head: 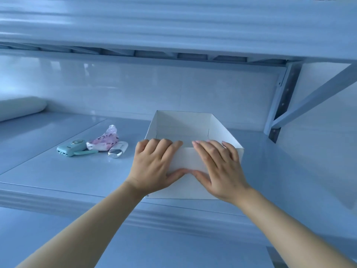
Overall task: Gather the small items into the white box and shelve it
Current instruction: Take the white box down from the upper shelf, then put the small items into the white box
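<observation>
Left hand [152, 167] flat against the near wall of the white box [185, 130], fingers [160, 144] hooked over the top rim, thumb stretched low along the wall toward the other thumb. Right hand [218, 169] pressed the same way just beside it, fingertips over the rim, thumb tips almost touching in the middle of the wall. Both hands spread wide, bracing the box rather than closed round anything. Bare forearms reaching up from the bottom corners.

Box open-topped, upright, resting on the shelf [58, 171] directly ahead of the hands, its near wall close to the shelf's front edge. Nothing visible inside, though the near wall hides part of the floor.

To the left of the left hand, outside the box, three small items in a cluster on the shelf: nearest, a white tube [118, 149] with a silvery end, lying on its side; touching it further left and behind, a crumpled pink-and-white wrapper [105, 141]; furthest left, a mint-green power bank [71, 149] with a strap trailing toward the wrapper.

Beyond the cluster, far left, a white roll [19, 108] at the back of the shelf. Above the hands, another shelf board [173, 26]. Right of the right hand, a slanted metal brace [313, 97] and upright post.
</observation>
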`<action>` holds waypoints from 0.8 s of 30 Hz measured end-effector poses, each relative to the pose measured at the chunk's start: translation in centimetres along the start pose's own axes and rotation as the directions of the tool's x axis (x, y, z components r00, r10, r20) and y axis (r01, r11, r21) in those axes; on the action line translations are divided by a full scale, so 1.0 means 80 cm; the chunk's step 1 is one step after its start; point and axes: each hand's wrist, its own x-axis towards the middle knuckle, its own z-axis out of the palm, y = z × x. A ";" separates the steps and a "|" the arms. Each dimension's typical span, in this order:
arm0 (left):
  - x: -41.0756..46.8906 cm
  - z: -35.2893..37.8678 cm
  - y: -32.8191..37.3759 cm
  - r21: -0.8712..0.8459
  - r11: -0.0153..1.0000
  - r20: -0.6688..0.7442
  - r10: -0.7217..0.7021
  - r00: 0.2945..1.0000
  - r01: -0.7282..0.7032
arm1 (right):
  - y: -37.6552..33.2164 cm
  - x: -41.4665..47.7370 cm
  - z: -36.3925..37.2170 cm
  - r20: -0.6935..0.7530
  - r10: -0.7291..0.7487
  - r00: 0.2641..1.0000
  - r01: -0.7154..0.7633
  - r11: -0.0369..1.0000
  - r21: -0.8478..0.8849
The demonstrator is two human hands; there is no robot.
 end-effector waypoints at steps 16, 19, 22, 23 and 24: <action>0.008 0.020 -0.032 0.013 0.997 0.103 0.077 0.992 -0.079 | 0.047 0.003 0.005 0.091 -0.009 0.996 0.005 0.999 0.041; 0.009 0.013 -0.033 -0.028 0.996 0.149 0.084 0.985 -0.081 | 0.031 0.009 -0.001 0.052 0.038 0.998 -0.041 0.997 0.062; 0.017 -0.006 -0.043 -0.121 0.992 0.201 0.061 0.978 -0.037 | 0.003 0.032 -0.007 0.007 0.020 1.000 -0.020 0.992 0.126; 0.019 -0.014 -0.048 -0.133 0.991 0.216 0.056 0.975 -0.027 | -0.006 0.041 -0.008 0.008 0.003 1.000 -0.005 0.988 0.156; 0.020 -0.022 -0.054 -0.136 0.991 0.233 0.049 0.971 -0.017 | -0.015 0.050 -0.008 0.013 -0.013 1.000 0.010 0.983 0.185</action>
